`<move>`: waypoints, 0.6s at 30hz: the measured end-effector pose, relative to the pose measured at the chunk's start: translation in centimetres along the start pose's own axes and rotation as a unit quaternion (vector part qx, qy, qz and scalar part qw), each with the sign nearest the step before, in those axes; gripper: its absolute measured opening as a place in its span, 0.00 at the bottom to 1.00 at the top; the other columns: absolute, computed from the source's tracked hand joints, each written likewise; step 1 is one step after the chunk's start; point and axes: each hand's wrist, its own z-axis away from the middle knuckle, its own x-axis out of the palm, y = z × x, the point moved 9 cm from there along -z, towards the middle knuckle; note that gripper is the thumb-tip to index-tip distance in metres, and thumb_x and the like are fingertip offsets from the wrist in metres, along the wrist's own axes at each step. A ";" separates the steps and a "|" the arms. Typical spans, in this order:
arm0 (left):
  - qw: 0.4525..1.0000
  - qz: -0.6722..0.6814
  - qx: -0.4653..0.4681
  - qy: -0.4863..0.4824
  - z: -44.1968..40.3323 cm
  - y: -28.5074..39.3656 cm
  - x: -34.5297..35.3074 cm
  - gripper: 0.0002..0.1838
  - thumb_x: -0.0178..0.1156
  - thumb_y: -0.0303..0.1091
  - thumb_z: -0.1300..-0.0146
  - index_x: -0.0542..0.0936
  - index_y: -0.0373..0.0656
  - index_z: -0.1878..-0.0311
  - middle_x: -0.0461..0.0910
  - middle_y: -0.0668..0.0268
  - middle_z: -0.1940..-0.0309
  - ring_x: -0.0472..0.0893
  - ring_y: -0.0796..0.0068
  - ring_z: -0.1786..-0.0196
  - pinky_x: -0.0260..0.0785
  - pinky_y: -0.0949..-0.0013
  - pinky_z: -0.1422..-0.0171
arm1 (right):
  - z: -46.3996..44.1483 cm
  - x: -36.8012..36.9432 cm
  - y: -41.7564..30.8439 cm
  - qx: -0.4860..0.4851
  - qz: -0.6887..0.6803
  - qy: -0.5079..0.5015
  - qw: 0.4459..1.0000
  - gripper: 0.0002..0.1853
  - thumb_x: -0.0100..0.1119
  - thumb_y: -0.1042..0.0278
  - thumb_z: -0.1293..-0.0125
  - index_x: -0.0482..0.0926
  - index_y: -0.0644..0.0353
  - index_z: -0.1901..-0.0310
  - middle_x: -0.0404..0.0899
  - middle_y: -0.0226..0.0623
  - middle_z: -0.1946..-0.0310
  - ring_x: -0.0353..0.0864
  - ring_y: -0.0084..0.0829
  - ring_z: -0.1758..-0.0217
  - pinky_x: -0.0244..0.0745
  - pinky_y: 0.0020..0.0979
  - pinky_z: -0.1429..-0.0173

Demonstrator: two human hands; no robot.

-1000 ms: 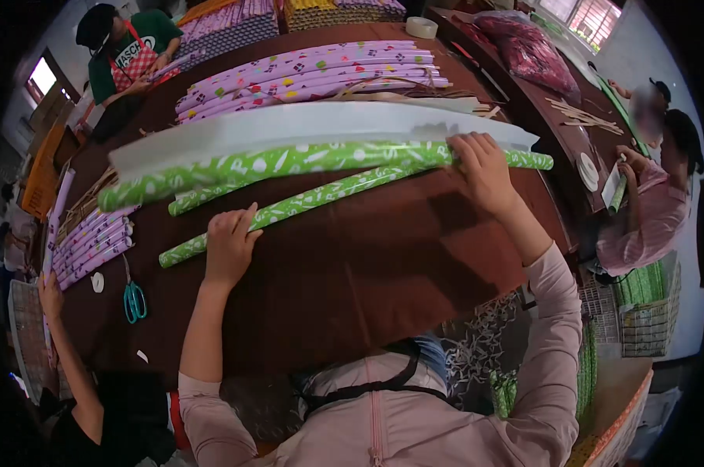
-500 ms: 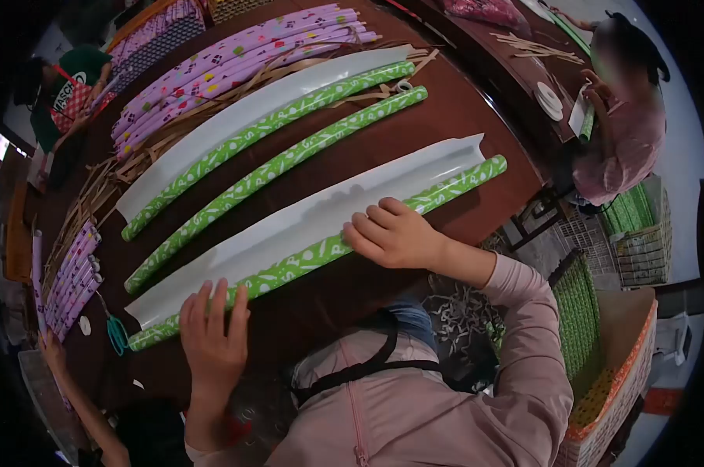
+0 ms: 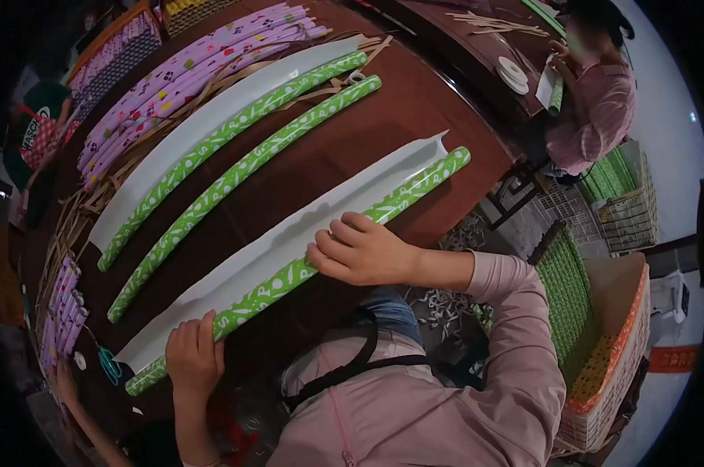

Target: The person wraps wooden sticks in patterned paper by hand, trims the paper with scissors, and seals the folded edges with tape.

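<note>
A green patterned wrapping paper roll (image 3: 272, 289) lies diagonally in front of me, with a loose flap of its white underside (image 3: 282, 237) standing open along the far side. My left hand (image 3: 194, 354) curls its fingers over the roll near the left end. Farther right, my right hand (image 3: 361, 249) has bent fingers resting over the same roll past its middle; the thumb is hidden. Beyond them lie a closed green roll (image 3: 243, 198) and another partly unrolled green roll (image 3: 235, 134) with its white side showing.
Several purple patterned rolls (image 3: 188, 82) and brown paper strips (image 3: 75, 210) cover the table's far left. Teal scissors (image 3: 109, 364) lie near the left edge. Co-workers sit at the right (image 3: 593, 109) and far left (image 3: 44, 132); another person's arm (image 3: 87, 416) reaches in. A box (image 3: 612, 350) stands right.
The fingers of my left hand, stretched out before, are now curled over the roll. My right hand stays curled on it. The whole view has shifted and turned slightly.
</note>
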 end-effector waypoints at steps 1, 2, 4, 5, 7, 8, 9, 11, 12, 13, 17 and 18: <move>1.000 0.006 0.003 -0.009 0.0 0.0 0.1 0.31 0.66 0.23 0.51 0.72 0.37 0.40 0.74 0.53 0.59 0.75 0.49 0.57 0.67 0.53 0.55 | 0.0 -0.3 0.2 -0.008 -0.020 -0.008 1.000 0.20 0.61 0.54 0.38 0.73 0.55 0.50 0.73 0.33 0.62 0.73 0.31 0.59 0.72 0.35 0.53; 1.000 0.012 0.006 -0.018 0.0 0.0 0.3 0.31 0.66 0.24 0.52 0.72 0.37 0.41 0.75 0.53 0.59 0.76 0.49 0.58 0.68 0.53 0.55 | 0.0 -0.6 0.3 -0.016 -0.041 -0.016 0.999 0.22 0.62 0.51 0.38 0.72 0.55 0.50 0.73 0.31 0.63 0.73 0.31 0.59 0.72 0.34 0.53; 1.000 0.013 0.010 -0.023 0.1 0.0 0.3 0.30 0.67 0.24 0.52 0.73 0.37 0.41 0.75 0.53 0.60 0.76 0.49 0.58 0.68 0.54 0.56 | 0.9 0.4 1.8 -0.009 -0.102 -0.125 0.987 0.24 0.63 0.46 0.40 0.72 0.55 0.51 0.71 0.29 0.66 0.73 0.30 0.61 0.71 0.34 0.56; 1.000 0.010 0.010 -0.026 0.1 0.0 0.4 0.30 0.67 0.25 0.52 0.73 0.38 0.42 0.75 0.54 0.61 0.76 0.50 0.59 0.68 0.54 0.56 | 1.7 0.9 2.5 -0.017 -0.119 -0.136 0.983 0.24 0.64 0.45 0.42 0.72 0.54 0.54 0.70 0.28 0.67 0.73 0.30 0.62 0.70 0.34 0.59; 0.999 0.023 0.011 -0.039 -0.1 0.2 1.0 0.30 0.67 0.25 0.52 0.73 0.38 0.42 0.75 0.54 0.62 0.76 0.50 0.60 0.68 0.54 0.57 | 2.4 0.6 2.5 -0.026 -0.126 -0.148 0.981 0.23 0.64 0.45 0.42 0.72 0.55 0.55 0.70 0.29 0.67 0.73 0.30 0.62 0.70 0.32 0.60; 0.998 0.031 0.006 -0.053 0.2 0.0 1.3 0.30 0.67 0.25 0.52 0.73 0.39 0.42 0.75 0.55 0.63 0.76 0.51 0.61 0.69 0.54 0.58 | 2.5 0.7 2.2 -0.040 -0.136 -0.153 0.978 0.23 0.64 0.46 0.42 0.73 0.55 0.56 0.70 0.30 0.67 0.74 0.30 0.63 0.71 0.31 0.61; 0.998 0.026 -0.011 -0.059 0.3 -0.2 1.6 0.30 0.67 0.25 0.52 0.73 0.39 0.42 0.75 0.55 0.63 0.76 0.51 0.61 0.69 0.54 0.58 | 2.6 0.7 2.3 -0.025 -0.138 -0.136 0.981 0.22 0.64 0.46 0.42 0.72 0.54 0.59 0.71 0.30 0.69 0.74 0.31 0.63 0.71 0.33 0.60; 0.999 0.011 0.016 -0.049 0.0 0.3 1.8 0.30 0.70 0.34 0.52 0.76 0.40 0.43 0.75 0.59 0.65 0.77 0.57 0.63 0.71 0.58 0.60 | 3.1 1.7 2.7 -0.011 -0.138 -0.180 0.974 0.22 0.65 0.46 0.43 0.72 0.55 0.59 0.70 0.30 0.71 0.75 0.32 0.66 0.72 0.33 0.60; 0.999 0.014 0.015 -0.044 -0.1 0.4 1.7 0.29 0.70 0.36 0.52 0.77 0.41 0.44 0.75 0.59 0.65 0.78 0.58 0.63 0.72 0.58 0.60 | 3.3 1.9 2.6 -0.017 -0.130 -0.202 0.970 0.23 0.65 0.46 0.43 0.73 0.55 0.58 0.70 0.30 0.72 0.75 0.32 0.67 0.72 0.34 0.61; 0.999 0.015 0.010 -0.038 -0.4 0.5 1.7 0.29 0.71 0.37 0.52 0.77 0.42 0.44 0.76 0.60 0.65 0.79 0.59 0.63 0.73 0.59 0.59 | 3.6 2.1 2.5 -0.028 -0.122 -0.221 0.967 0.23 0.66 0.46 0.44 0.73 0.56 0.58 0.70 0.30 0.73 0.75 0.32 0.68 0.72 0.34 0.61; 0.999 0.000 0.023 -0.033 -0.4 0.8 2.1 0.31 0.74 0.42 0.54 0.77 0.43 0.46 0.76 0.62 0.67 0.80 0.62 0.65 0.74 0.61 0.62 | 4.8 2.7 3.0 -0.018 -0.091 -0.221 0.971 0.24 0.67 0.47 0.46 0.75 0.60 0.60 0.73 0.35 0.70 0.76 0.37 0.68 0.71 0.38 0.64; 0.999 0.003 0.018 -0.036 -0.5 0.8 2.3 0.30 0.74 0.43 0.53 0.77 0.43 0.46 0.75 0.63 0.68 0.80 0.63 0.65 0.74 0.62 0.63 | 4.9 2.7 3.2 -0.021 -0.104 -0.219 0.970 0.25 0.68 0.47 0.47 0.75 0.61 0.60 0.73 0.36 0.70 0.76 0.38 0.68 0.70 0.39 0.65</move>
